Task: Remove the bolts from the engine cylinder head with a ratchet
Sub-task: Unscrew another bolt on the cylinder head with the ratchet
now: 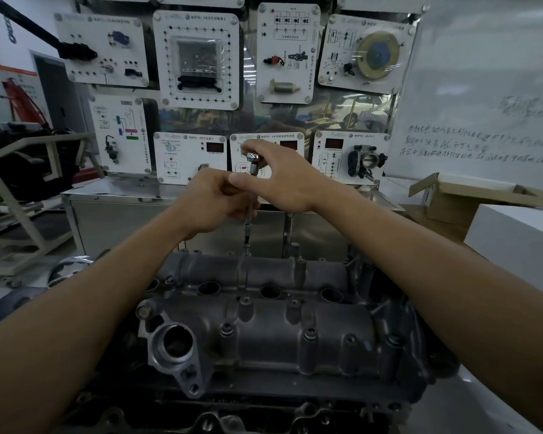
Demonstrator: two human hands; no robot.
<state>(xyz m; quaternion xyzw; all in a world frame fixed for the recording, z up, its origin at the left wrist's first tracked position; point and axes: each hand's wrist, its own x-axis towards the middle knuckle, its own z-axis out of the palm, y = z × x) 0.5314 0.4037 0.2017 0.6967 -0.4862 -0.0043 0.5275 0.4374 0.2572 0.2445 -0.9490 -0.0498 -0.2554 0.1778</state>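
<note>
Loosening at far edge of grey cast-metal cylinder head [295, 336].
The left hand [213, 202] grips slim steel extension bar [248, 227]; right hand [282, 180] pinches chrome ratchet head [252, 157]. Keep bar upright, seated.

Ratchet [252, 157] partly hidden (handle, seemingly), whiteboard [483, 89] blurred

A dark grey cast-metal cylinder head [295, 339], a shiny silver steel ratchet [252, 157], white instrument panels [287, 51] printed with black diagrams.

Automotive training workshop, wall of sensor demonstration panels [198, 57], engine cylinder head [279, 324], handwritten whiteboard [483, 104]
</note>
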